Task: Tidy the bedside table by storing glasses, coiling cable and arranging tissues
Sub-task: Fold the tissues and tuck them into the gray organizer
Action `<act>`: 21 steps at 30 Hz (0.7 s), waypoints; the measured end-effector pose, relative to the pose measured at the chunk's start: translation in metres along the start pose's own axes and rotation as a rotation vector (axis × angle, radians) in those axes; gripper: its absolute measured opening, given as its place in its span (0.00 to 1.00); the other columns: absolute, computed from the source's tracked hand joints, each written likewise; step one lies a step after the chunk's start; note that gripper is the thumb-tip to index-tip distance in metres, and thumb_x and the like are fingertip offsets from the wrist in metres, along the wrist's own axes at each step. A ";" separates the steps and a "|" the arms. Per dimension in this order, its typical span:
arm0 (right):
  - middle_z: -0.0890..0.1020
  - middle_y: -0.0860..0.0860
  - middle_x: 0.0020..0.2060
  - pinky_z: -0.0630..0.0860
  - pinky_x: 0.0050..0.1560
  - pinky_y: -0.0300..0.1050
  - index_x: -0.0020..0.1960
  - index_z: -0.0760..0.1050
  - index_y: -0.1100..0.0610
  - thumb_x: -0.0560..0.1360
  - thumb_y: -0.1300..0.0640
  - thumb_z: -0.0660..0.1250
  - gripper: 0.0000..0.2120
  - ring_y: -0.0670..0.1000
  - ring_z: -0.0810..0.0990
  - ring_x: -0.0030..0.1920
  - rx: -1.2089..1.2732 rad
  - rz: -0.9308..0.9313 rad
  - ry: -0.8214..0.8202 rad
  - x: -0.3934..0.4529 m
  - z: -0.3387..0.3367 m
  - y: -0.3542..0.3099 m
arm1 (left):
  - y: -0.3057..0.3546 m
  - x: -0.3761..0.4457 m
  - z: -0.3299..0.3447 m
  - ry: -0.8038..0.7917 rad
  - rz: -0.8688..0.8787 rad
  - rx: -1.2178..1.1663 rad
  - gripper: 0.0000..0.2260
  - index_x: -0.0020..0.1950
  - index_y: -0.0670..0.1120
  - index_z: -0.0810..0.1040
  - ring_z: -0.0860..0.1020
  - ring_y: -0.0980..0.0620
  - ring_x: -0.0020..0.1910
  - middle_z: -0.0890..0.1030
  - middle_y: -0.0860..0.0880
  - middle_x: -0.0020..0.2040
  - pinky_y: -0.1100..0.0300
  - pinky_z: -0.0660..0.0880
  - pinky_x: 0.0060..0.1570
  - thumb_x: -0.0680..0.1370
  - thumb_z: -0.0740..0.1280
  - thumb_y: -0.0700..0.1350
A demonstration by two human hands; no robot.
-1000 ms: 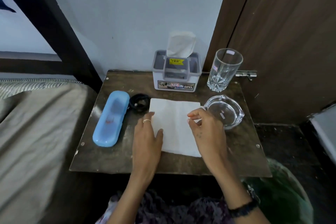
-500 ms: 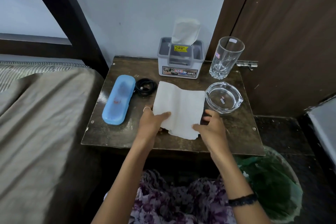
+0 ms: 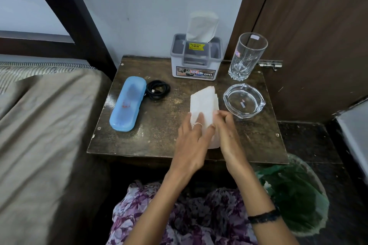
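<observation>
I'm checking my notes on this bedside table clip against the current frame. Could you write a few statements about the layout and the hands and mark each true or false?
1. Both hands rest on the folded tissue. True: the left hand and right hand press its near end.
2. The black cable lies uncoiled across the table. False: it sits coiled beside the blue glasses case.
3. The glasses case is open. False: it is closed.
4. A tissue sticks up out of the tissue box. True.
5. The tall glass stands inside the ashtray. False: it stands behind it.
</observation>
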State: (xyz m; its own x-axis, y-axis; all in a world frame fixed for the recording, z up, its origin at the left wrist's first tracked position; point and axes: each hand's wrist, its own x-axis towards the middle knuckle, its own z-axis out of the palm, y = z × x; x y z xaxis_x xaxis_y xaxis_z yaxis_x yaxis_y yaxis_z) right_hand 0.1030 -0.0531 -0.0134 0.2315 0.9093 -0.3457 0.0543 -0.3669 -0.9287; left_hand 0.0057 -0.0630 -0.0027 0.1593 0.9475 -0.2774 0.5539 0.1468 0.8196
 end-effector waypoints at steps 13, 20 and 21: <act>0.82 0.46 0.48 0.74 0.42 0.40 0.65 0.57 0.48 0.75 0.63 0.66 0.26 0.41 0.80 0.48 -0.008 -0.047 -0.112 0.006 -0.013 -0.007 | -0.006 0.020 -0.023 0.170 -0.119 -0.631 0.18 0.66 0.44 0.69 0.80 0.53 0.46 0.80 0.49 0.52 0.67 0.77 0.34 0.77 0.64 0.36; 0.75 0.47 0.56 0.69 0.53 0.39 0.68 0.60 0.56 0.75 0.63 0.64 0.24 0.47 0.75 0.57 -0.323 -0.242 -0.198 0.014 -0.011 -0.016 | -0.009 0.025 -0.019 0.250 0.130 -0.298 0.10 0.54 0.49 0.76 0.77 0.64 0.44 0.79 0.57 0.44 0.72 0.72 0.42 0.76 0.64 0.36; 0.75 0.48 0.57 0.68 0.55 0.39 0.68 0.61 0.56 0.75 0.63 0.65 0.23 0.47 0.74 0.58 -0.363 -0.236 -0.225 0.014 -0.008 -0.014 | -0.012 0.024 -0.016 0.250 0.140 -0.266 0.11 0.55 0.49 0.77 0.75 0.68 0.41 0.78 0.59 0.43 0.74 0.70 0.39 0.76 0.64 0.36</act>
State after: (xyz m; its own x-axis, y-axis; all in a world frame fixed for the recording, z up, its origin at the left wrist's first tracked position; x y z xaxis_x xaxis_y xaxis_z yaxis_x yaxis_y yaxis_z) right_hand 0.1128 -0.0369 -0.0040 -0.0418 0.9811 -0.1888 0.4249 -0.1536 -0.8921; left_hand -0.0105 -0.0374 -0.0107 -0.0035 0.9988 -0.0498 0.3048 0.0485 0.9512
